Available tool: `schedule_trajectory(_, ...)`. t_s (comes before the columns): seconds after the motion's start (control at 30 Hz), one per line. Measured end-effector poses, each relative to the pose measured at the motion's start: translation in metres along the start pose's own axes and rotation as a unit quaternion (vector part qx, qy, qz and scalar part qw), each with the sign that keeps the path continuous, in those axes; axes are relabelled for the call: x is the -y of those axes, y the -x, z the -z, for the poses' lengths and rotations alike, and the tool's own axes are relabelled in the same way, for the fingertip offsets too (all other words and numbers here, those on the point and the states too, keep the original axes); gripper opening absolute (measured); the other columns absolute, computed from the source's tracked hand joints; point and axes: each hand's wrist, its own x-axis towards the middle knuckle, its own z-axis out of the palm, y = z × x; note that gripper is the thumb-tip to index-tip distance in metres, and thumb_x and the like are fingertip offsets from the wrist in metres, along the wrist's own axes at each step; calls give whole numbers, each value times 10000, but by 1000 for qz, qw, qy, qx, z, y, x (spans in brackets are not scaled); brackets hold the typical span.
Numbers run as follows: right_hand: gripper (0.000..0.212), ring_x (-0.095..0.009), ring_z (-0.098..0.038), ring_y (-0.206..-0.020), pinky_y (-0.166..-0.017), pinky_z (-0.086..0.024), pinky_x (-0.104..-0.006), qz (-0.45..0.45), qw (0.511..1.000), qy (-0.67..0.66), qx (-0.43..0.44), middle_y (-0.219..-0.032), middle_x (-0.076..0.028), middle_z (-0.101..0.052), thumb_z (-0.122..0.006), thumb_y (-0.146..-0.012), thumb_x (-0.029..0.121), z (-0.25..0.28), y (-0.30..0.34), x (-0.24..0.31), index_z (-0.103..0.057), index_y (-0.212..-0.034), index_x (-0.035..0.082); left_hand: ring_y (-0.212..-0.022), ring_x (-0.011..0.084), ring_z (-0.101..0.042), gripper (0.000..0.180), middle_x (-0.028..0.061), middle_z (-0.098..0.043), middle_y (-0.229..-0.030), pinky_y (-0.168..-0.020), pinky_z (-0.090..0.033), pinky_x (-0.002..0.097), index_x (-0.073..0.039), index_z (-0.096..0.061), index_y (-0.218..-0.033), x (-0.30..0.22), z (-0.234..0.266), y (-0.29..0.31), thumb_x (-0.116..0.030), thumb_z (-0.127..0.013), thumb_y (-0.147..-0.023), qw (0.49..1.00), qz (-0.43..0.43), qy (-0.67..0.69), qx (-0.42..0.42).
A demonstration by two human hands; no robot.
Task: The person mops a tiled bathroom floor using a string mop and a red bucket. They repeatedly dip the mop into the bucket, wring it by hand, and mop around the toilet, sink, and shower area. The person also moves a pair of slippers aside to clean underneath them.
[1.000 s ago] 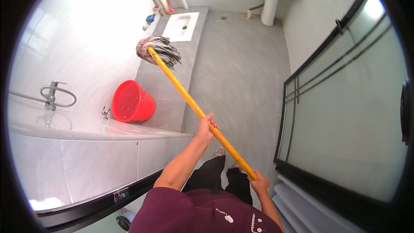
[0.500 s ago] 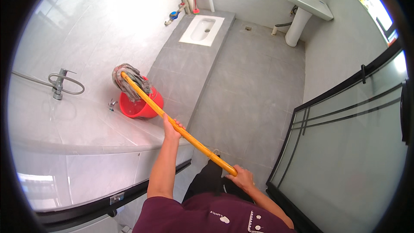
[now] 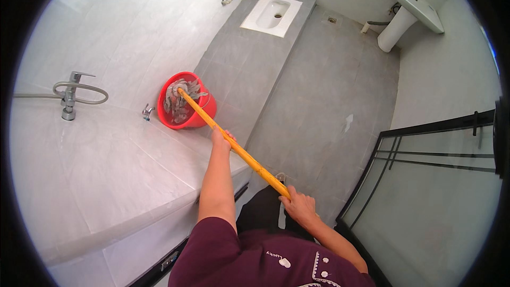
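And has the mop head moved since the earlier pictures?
Yes: the mop head has moved away from the squat toilet, into the red bucket.

White squat toilet (image 3: 271, 15), pedestal washbasin (image 3: 416, 3), floor drain (image 3: 332, 20), black-framed frosted door (image 3: 425, 202), chrome mixer tap (image 3: 69, 99)

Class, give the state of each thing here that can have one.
Red round plastic bucket: upright, uncovered.
Grey string mop with yellow handle: head inside bucket, handle slanting.
Left hand: closed around handle.
Right hand: closed at handle's end.
Silver metal lever faucet: no flow visible.

Bright light on the wall (image 3: 133, 26), fisheye-bowed edges, black corners
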Motion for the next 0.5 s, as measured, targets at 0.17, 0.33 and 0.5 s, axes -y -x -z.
schedule_trajectory(0.17, 354, -444, -651, -686, -601, -500, -549, 3, 999, 35, -7, -778, -228, -661, -621, -884, 355, 3, -14, 27, -490, -994, 45, -521, 180, -417, 454, 35, -451, -678, -516, -404, 382, -127, -407, -943, -7, 5, -27, -576, -357, -981, 1000, -2, 11, -18)
schedule_trajectory(0.33, 371, -407, -661, -654, -568, -508, -511, 11, 998, 57, -17, -780, -212, -654, -635, -878, 328, 1, -26, 35, -511, -1065, 33, -511, 171, -419, 475, 32, -448, -672, -493, -398, 365, -113, -395, -931, -11, 10, -48, -584, -349, -974, 999, 27, 15, -34)
schedule_trajectory(0.5, 450, -317, -668, -643, -538, -515, -433, 28, 995, 90, -37, -765, -170, -651, -638, -861, 273, -3, -36, 45, -518, -1182, -18, -492, 190, -416, 520, 35, -420, -613, -479, -401, 362, -97, -400, -825, -13, 20, -70, -592, -331, -968, 999, 21, 1, -39)
